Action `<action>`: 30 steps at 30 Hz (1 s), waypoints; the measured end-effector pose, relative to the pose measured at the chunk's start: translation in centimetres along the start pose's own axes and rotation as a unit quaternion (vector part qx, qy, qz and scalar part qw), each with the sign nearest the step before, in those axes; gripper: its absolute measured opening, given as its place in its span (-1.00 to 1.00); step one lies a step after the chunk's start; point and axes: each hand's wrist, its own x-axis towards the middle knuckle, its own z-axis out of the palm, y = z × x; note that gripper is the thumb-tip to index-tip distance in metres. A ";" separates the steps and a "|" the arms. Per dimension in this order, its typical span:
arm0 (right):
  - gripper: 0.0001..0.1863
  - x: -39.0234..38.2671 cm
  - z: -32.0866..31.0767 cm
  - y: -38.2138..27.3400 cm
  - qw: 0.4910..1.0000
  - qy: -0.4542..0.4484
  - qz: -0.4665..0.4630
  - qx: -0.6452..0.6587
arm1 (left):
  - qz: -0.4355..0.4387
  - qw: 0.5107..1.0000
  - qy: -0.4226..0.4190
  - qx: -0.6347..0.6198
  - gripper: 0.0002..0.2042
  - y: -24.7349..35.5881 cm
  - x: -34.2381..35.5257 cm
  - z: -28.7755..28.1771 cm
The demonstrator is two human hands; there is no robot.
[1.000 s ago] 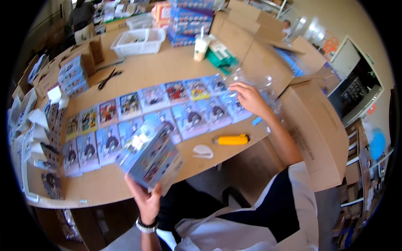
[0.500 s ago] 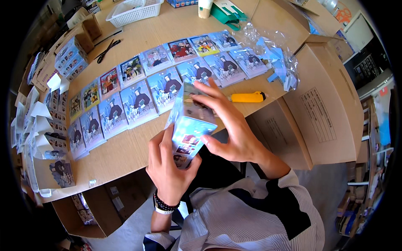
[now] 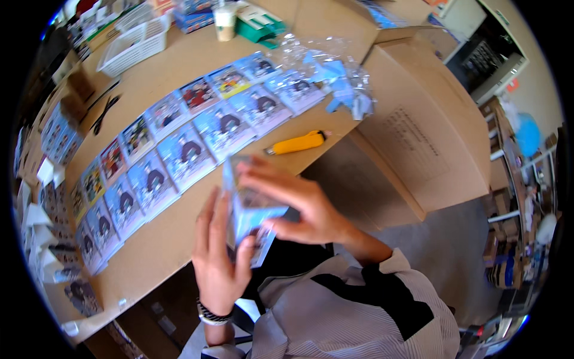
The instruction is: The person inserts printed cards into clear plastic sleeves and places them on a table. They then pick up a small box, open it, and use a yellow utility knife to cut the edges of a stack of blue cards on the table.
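Observation:
A light-blue printed cardboard box (image 3: pixel 256 215) with small pictures on its sides is held over the table's near edge, tilted. My left hand (image 3: pixel 218 260) grips its left side, thumb in front and fingers behind. Across the top and right side lie the fingers of my right hand (image 3: pixel 308 203), thumb on the front; they are smeared by motion. Beyond the hands, two curved rows of picture cards in stacks cover the table. The near row's blue cards (image 3: pixel 185 149) show a dark-clothed figure, while the far row's cards (image 3: pixel 199 96) differ in colour.
A yellow utility knife (image 3: pixel 298 142) lies right of the cards. Clear plastic with blue scraps (image 3: pixel 342 84) sits at the far right, beside a large carton (image 3: pixel 418 131). Black scissors (image 3: pixel 106 113), a white basket (image 3: pixel 134 48) and a cup (image 3: pixel 225 25) are farther back. Opened printed boxes (image 3: pixel 52 239) line the left.
The view has swung, so the table and cards appear farther left and more tilted. Both hands stay on the box, which sits lower and farther left in the picture.

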 end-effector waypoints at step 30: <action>0.08 -2.9 -2.2 0.0 0.993 0.081 0.049 -0.074 | -0.053 0.960 -0.065 -0.267 -0.56 0.2 4.2 2.5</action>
